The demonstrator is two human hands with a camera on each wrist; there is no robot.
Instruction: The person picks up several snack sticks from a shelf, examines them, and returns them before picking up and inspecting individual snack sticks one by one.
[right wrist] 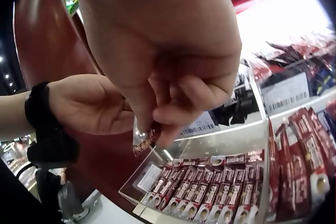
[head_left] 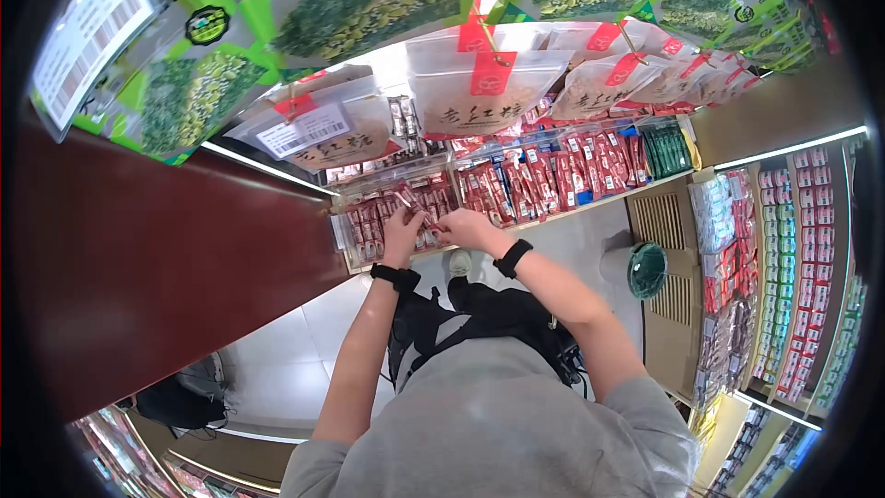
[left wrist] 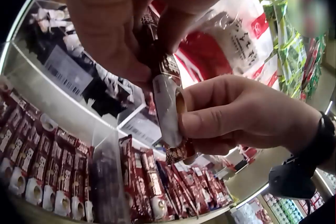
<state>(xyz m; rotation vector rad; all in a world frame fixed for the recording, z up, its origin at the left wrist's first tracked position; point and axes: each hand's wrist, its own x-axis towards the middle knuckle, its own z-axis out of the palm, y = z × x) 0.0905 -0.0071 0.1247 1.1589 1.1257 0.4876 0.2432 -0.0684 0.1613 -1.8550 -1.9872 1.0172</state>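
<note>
Between my two hands is a slim dark-red stick packet (left wrist: 167,106) with a pale panel and a printed round picture, tilted in the left wrist view. My left hand (head_left: 402,234) pinches its upper part, the fingers curled over it. Thumb and fingers of my right hand (head_left: 472,230) grip the lower end. In the right wrist view only a crinkled end of the packet (right wrist: 145,143) shows below the right fingers; the rest is hidden. Both hands are over a clear bin (right wrist: 137,201) where similar dark-red packets (right wrist: 210,190) lie in rows.
Right of that bin, another compartment holds red stick packets (head_left: 530,184). Pouches (head_left: 489,97) and green snack bags (head_left: 369,0) hang above. A dark red panel (head_left: 203,267) borders the left. Stocked shelves (head_left: 802,267) and a green-topped bin (head_left: 648,270) stand at right.
</note>
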